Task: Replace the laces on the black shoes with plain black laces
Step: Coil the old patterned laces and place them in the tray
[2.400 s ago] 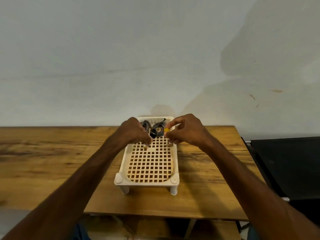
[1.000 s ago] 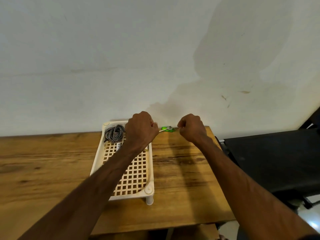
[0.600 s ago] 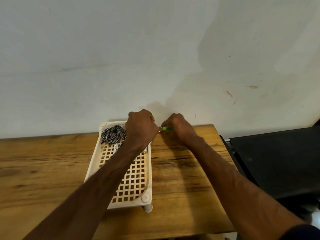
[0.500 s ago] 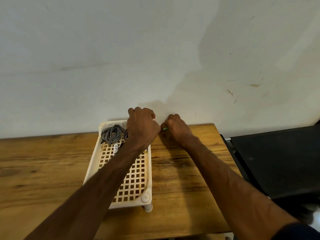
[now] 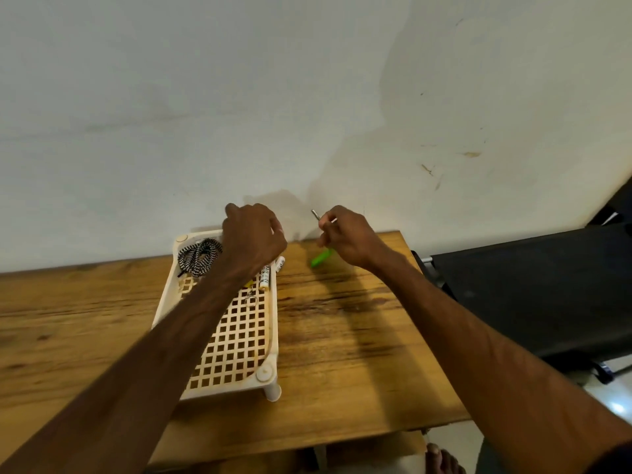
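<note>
The worry is the green-handled tool (image 5: 321, 258) in my right hand (image 5: 347, 239). I pinch it mid-shaft, metal tip sticking up past my knuckles and the green end hanging below. That is a loose hold, so it could twist out and drop onto the table (image 5: 342, 336), or the tip could jab my left hand (image 5: 254, 239), which is near it.

My left hand hangs over the far right corner of the tray (image 5: 266, 372) with its fingers curled down. I cannot tell whether it holds anything. A careless sweep there could knock the small white tubes (image 5: 265, 277) off the rim.

The only lace I see is the black-and-white coil (image 5: 198, 256) in the tray's far left corner, just beside my left hand. It is not plain black, so grabbing it would be a mistake. No shoes or plain black laces are in view.
</note>
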Demonstrator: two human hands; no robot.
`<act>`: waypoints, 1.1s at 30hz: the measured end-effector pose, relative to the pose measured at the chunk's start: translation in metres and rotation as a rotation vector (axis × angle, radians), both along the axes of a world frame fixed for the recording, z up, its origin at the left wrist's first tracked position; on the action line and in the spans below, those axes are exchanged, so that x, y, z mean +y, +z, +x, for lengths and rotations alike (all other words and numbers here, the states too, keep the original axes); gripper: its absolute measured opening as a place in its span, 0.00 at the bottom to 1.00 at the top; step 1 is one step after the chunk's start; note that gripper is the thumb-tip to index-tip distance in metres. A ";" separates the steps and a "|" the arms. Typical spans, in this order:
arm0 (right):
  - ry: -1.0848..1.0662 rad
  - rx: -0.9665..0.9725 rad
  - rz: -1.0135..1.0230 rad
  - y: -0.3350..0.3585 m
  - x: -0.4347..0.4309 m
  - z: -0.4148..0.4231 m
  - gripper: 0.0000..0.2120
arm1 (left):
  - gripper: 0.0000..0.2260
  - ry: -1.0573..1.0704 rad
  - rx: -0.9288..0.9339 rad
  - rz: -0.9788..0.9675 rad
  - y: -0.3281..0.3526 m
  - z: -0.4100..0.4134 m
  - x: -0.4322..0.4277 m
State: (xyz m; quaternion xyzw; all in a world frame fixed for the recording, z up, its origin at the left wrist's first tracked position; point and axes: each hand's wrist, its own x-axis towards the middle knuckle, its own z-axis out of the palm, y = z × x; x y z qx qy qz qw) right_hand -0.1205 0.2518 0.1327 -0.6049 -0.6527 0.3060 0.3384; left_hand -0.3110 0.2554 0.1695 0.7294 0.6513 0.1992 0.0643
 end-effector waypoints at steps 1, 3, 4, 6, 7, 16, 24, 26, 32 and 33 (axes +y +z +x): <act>-0.019 0.104 -0.030 0.003 -0.004 0.003 0.04 | 0.07 -0.014 0.062 0.000 -0.003 0.006 -0.003; -0.059 0.216 -0.075 0.009 -0.008 0.007 0.03 | 0.10 -0.019 0.244 -0.011 -0.009 0.018 -0.008; -0.073 0.242 -0.082 0.012 -0.011 0.009 0.03 | 0.11 -0.018 0.339 -0.023 -0.012 0.025 -0.011; -0.077 0.258 -0.083 0.015 -0.014 0.013 0.02 | 0.14 -0.005 0.501 -0.063 -0.019 0.036 -0.016; -0.072 0.253 -0.087 0.016 -0.016 0.015 0.02 | 0.15 0.005 0.567 -0.083 -0.023 0.040 -0.018; -0.055 0.262 -0.163 0.022 -0.021 0.022 0.05 | 0.17 0.077 0.772 -0.091 -0.041 0.058 -0.020; -0.054 0.367 -0.318 0.028 -0.022 0.027 0.12 | 0.11 0.035 0.556 -0.023 -0.026 0.056 -0.024; -0.065 0.426 -0.327 0.030 -0.022 0.029 0.16 | 0.09 0.019 0.397 0.036 -0.019 0.051 -0.024; -0.051 0.588 -0.343 0.041 -0.022 0.015 0.17 | 0.12 -0.002 -0.314 -0.041 0.006 0.019 -0.021; -0.035 0.615 -0.337 0.044 -0.023 0.011 0.17 | 0.12 0.001 -0.377 -0.063 0.009 0.013 -0.022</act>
